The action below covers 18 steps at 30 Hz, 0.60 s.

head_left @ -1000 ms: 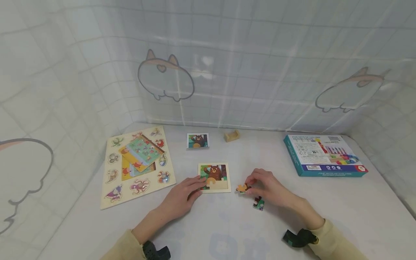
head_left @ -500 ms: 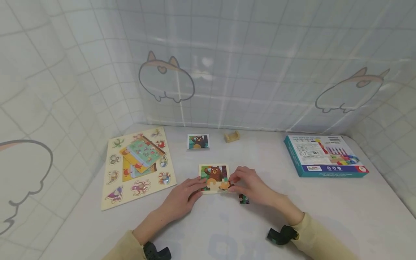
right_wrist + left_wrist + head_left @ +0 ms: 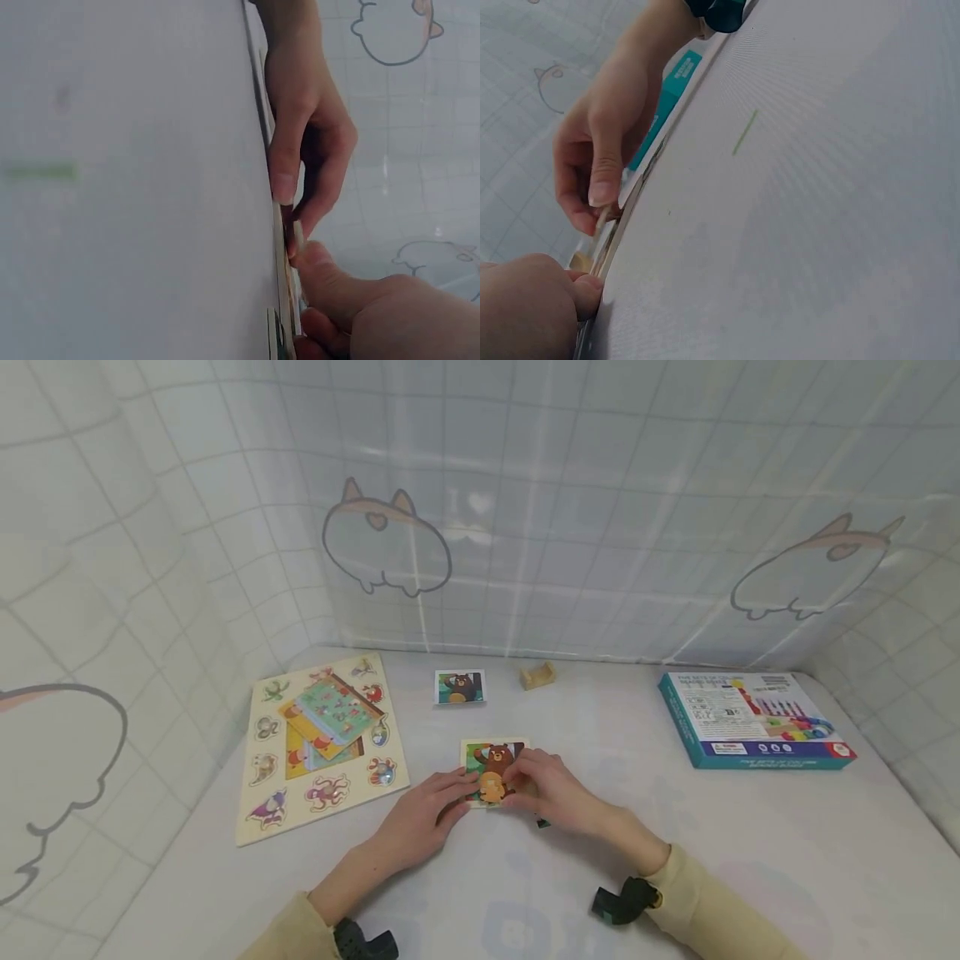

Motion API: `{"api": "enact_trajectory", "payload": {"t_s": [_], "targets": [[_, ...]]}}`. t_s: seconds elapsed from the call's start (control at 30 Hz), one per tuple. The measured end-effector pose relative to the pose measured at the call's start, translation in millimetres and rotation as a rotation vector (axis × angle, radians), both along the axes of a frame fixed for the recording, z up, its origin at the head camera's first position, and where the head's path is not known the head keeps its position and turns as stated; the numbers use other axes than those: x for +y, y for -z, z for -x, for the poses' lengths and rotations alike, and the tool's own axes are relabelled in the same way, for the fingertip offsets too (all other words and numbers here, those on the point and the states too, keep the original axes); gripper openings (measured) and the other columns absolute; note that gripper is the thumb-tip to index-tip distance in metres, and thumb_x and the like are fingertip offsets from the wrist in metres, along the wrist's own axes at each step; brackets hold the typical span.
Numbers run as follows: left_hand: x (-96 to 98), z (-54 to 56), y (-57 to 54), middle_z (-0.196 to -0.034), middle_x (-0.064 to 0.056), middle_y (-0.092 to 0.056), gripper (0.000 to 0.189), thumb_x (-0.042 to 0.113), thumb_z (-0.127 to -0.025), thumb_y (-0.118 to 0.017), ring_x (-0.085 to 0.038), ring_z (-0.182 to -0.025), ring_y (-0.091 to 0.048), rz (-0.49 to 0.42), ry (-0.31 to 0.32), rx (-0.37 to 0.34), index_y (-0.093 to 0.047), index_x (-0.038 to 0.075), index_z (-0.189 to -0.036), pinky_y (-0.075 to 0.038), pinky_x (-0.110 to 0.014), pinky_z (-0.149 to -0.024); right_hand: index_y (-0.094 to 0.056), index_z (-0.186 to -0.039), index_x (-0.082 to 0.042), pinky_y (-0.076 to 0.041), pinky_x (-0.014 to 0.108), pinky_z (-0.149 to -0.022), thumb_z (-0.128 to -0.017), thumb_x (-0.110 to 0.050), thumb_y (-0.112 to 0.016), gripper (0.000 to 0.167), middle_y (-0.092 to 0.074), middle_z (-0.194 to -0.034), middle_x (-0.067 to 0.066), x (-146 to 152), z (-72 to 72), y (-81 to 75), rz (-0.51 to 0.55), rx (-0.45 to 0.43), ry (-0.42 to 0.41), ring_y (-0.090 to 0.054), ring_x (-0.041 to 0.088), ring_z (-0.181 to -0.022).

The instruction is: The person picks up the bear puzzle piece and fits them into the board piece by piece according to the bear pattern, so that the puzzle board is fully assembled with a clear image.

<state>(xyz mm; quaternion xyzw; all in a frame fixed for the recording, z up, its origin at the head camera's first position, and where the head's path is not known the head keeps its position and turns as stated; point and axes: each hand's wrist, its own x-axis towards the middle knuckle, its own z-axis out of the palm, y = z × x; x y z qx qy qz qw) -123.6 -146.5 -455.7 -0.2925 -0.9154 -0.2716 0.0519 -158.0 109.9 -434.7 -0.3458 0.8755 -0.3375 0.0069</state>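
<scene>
In the head view, a small wooden puzzle board (image 3: 496, 741) with a brown bear picture lies in the middle of the table. My left hand (image 3: 422, 817) holds its left side, fingers on the rim and thumb at the near corner. Over the board's lower part, my right hand (image 3: 557, 793) pinches an orange puzzle piece (image 3: 492, 792) between thumb and fingers. The right wrist view shows that piece (image 3: 298, 232) edge-on, tilted above the board. Another puzzle piece (image 3: 543, 822), dark green, lies on the table, mostly hidden under my right hand.
A bear picture card (image 3: 460, 687) and a small wooden block (image 3: 537, 675) lie behind the board. To the left is a large sea-animal board (image 3: 251, 810) with colourful cards (image 3: 337, 710) on it. A teal-edged box (image 3: 757, 722) sits at right. Patterned sheeting surrounds the table.
My right hand has carried the orange piece leftward from the table to over the board. It now partly covers the loose green piece. My left hand stays on the board.
</scene>
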Motion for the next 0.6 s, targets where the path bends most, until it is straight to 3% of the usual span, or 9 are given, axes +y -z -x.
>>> {"api": "enact_trajectory", "payload": {"t_s": [0.4, 0.6], "targets": [[0.0, 0.1, -3.0, -0.144, 0.003, -0.058, 0.037, 0.022, -0.101, -0.061, -0.02, -0.137, -0.051, 0.059, 0.018, 0.014, -0.062, 0.025, -0.138, -0.049, -0.042, -0.107, -0.068, -0.102, -0.013, -0.041, 0.029, -0.081, -0.088, -0.028, -0.077, 0.022, -0.062, -0.098, -0.006, -1.1, -0.4, 7.3, 0.005, 0.022, 0.008, -0.05, 0.01, -0.091], [0.3, -0.5, -3.8, -0.145, 0.001, -0.057, 0.039, 0.021, -0.1, -0.061, -0.021, -0.139, -0.048, 0.135, 0.041, 0.036, -0.061, 0.024, -0.139, -0.047, -0.042, -0.11, -0.068, -0.104, -0.014, -0.039, 0.028, -0.08, -0.09, -0.031, -0.075, 0.023, -0.06, -0.097, -0.007, -1.2, 0.2, 10.7, 0.0, 0.024, 0.018, -0.049, 0.01, -0.091]]}}
